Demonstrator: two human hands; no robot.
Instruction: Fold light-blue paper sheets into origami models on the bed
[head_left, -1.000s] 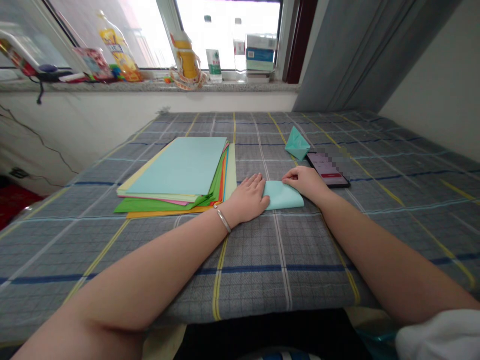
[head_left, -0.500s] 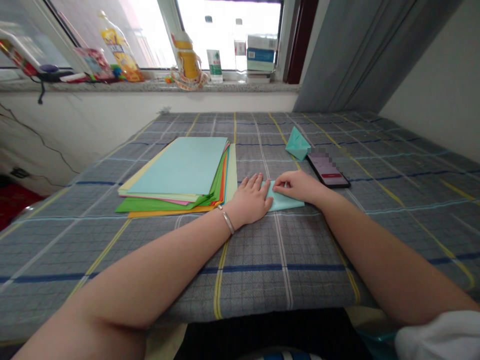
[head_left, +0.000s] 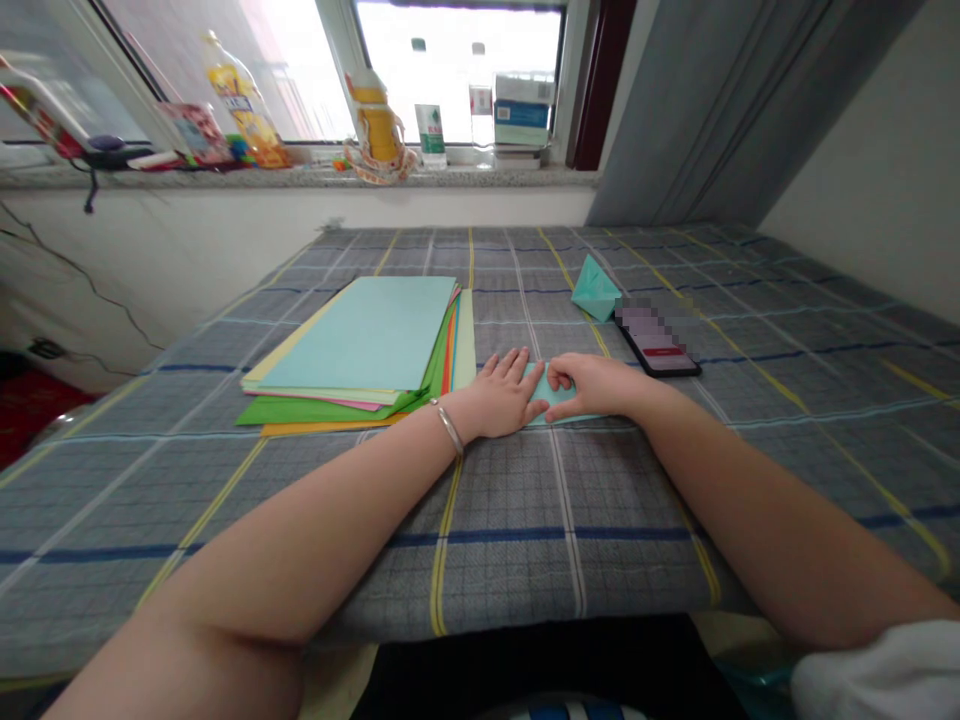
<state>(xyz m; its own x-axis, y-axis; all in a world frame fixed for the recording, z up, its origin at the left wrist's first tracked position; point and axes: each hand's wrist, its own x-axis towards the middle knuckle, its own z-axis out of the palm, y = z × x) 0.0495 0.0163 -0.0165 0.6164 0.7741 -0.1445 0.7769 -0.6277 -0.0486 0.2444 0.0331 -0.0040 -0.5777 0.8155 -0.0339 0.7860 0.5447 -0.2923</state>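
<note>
A small folded sheet of light blue paper (head_left: 553, 396) lies flat on the plaid cloth, mostly covered by my hands. My left hand (head_left: 504, 393) rests palm down with spread fingers, its fingertips and thumb on the paper's left part. A silver bangle circles that wrist. My right hand (head_left: 596, 384) lies over the paper's right side. Its fingers are curled and its thumb stretches toward the left, with a gap between thumb and forefinger; nothing shows gripped there. Beyond the hands stands a folded teal paper shape (head_left: 595, 290), pointed at the top.
To the left lies a stack of coloured paper (head_left: 360, 335), light blue on top. A phone (head_left: 654, 340) with a lit screen is at the right. The plaid cloth (head_left: 510, 540) covers the surface. Bottles (head_left: 244, 100) and boxes (head_left: 522, 110) line the windowsill.
My right thumb has come away from the forefinger and swung down toward the paper's near edge. My left hand still presses the paper, nearly in place. The view has shifted slightly.
</note>
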